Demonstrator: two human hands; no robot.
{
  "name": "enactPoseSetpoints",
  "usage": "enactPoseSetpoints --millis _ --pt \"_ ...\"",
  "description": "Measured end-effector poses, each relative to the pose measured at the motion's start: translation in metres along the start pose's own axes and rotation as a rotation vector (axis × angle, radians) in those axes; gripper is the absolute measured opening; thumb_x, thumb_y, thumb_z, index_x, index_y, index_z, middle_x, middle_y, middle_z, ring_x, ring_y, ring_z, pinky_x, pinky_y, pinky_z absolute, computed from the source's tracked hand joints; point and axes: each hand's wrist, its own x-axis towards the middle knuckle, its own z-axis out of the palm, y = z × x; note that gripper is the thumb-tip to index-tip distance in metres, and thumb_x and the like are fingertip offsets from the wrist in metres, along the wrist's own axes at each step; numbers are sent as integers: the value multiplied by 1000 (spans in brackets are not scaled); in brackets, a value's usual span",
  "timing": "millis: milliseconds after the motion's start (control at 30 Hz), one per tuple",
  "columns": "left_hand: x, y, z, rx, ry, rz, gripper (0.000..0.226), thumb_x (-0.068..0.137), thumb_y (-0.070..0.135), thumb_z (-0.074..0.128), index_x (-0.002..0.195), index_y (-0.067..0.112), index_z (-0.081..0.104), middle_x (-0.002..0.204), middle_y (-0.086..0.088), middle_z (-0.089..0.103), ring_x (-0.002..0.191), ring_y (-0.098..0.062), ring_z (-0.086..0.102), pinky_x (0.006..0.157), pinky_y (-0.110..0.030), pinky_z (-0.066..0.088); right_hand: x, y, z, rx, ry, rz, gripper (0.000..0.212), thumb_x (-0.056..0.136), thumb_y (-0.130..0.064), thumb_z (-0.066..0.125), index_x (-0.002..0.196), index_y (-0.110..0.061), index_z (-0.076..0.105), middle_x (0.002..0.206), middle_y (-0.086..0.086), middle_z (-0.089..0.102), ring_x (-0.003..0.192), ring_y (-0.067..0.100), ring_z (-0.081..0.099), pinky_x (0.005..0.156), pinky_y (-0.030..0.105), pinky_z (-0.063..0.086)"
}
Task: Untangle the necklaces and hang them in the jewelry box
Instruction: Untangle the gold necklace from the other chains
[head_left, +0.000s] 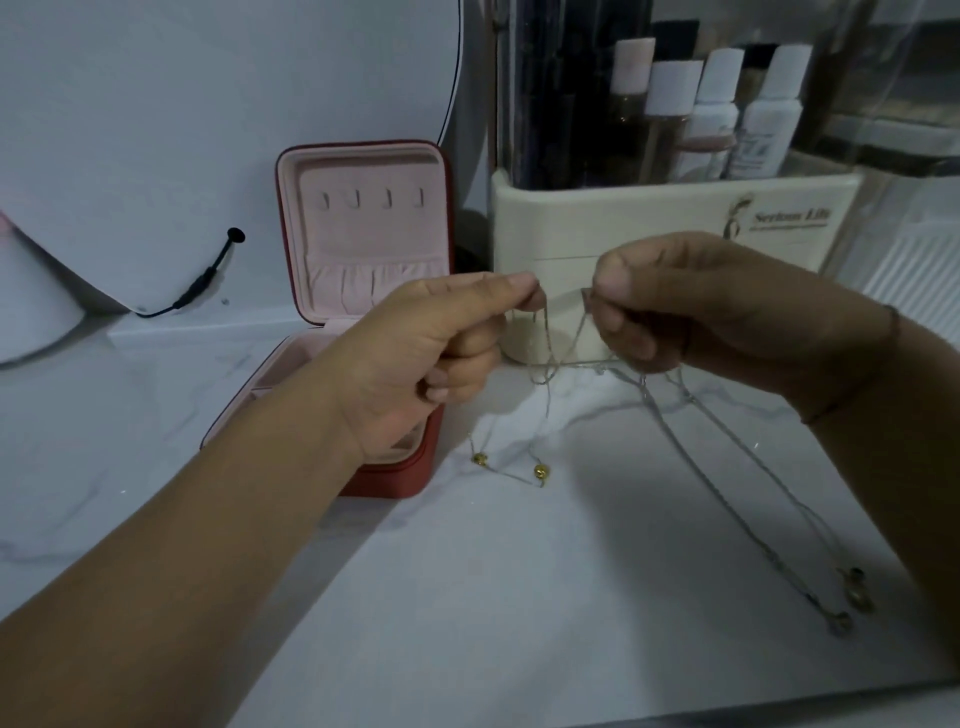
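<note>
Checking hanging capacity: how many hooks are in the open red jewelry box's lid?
4, in one row across the upper pink lining of the red jewelry box lid: leftmost hook, second hook, third hook, rightmost hook. All bare; none appears hidden.

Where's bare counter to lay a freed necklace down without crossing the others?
Best is the near counter between the forearms, below the gold beads. Also bare: left of the jewelry box. Crowded: under the left hand and right hand, where the necklaces trail right toward the pendants, and the back by the organiser.
</note>
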Motion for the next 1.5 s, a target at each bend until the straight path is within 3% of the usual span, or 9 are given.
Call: enactPoseSetpoints --millis 133,367,567,700,833,1000,1167,1267,1500 --pt "-3 7 -4 -13 -13 -4 17 80 29 57 71 17 66 44 8 25 34 -4 20 35 -16 14 2 0 0 -196 36 172 31 80 -42 63 58 -20 65 66 4 63 58 13 55 58 20 47" --pt "-9 16 -13 92 -57 14 20 83 30 57 68 21 67 50 4 40 38 -6 20 37 -18 11 3 3 3 -344 -237 316 36 81 -46 66 82 -11 73 88 6 74 80 16 68 77 26 54" --pt "-12 19 -13 196 -22 25 19 83 32 62 67 21 66 66 -2 62 38 -6 22 38 -17 13 -2 -5 12 -398 -560 234 28 92 -23 59 105 1 68 99 -3 71 101 12 65 97 27 44" --pt "-13 20 -13 242 -3 31 18 77 34 58 68 21 66 76 -3 67 39 -7 23 41 -19 13 -3 -8 16 -449 -695 204 19 92 -13 59 109 -13 68 118 5 67 120 19 57 107 28 37" --pt "-15 22 -12 314 6 33 18 77 34 58 72 20 68 84 -3 71 39 -5 24 45 -21 13 -4 -9 17 -494 -715 257 23 92 -20 61 114 -21 68 126 -6 64 128 9 49 111 25 31" --pt "-17 23 -8 389 -42 30 21 80 31 57 81 12 67 59 7 65 38 -3 24 42 -17 16 -3 -10 17 -564 -624 313 15 92 -28 60 101 -28 71 124 -16 64 126 -2 49 106 6 20" --pt "-18 23 -5 418 -67 29 22 80 28 56 84 9 67 46 9 54 38 -3 23 43 -20 14 -2 -10 13 -632 -285 167 29 80 -51 57 81 -26 70 95 -11 73 94 2 67 90 19 48" --pt "-17 22 -5 417 -41 17 22 74 36 62 79 18 73 41 7 35 40 -7 21 44 -22 14 2 -8 15 -509 -41 44 31 72 -39 65 87 -12 69 82 1 71 77 10 68 72 16 53" --pt "-16 20 -5 354 9 -14 17 71 36 63 70 22 72 41 7 31 39 -5 21 41 -17 16 13 1 31 -224 162 19 18 65 -28 71 81 -19 73 82 3 73 81 14 66 81 22 54"
